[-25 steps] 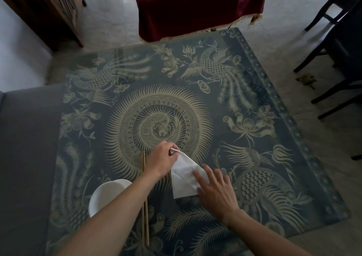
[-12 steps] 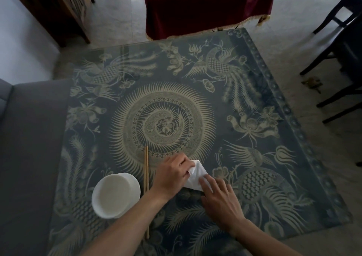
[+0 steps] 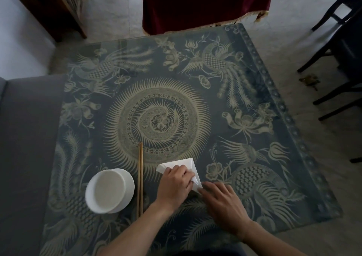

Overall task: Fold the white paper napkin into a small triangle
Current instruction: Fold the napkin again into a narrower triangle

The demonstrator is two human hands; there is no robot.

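Presently, the napkin (image 3: 183, 164) lies folded on the table (image 3: 254, 157), right of the chopsticks (image 3: 140, 177). The left hand (image 3: 174, 185) presses it, fingers curled, apparently pinching a fold. The right hand (image 3: 223, 201), flat and blurred, touches its near corner. A bowl (image 3: 109, 191) stands left of the chopsticks.

A home dining room: patterned glass-topped table (image 3: 254, 63), bowl (image 3: 109, 191), chopsticks (image 3: 140, 177), chairs (image 3: 340, 46).
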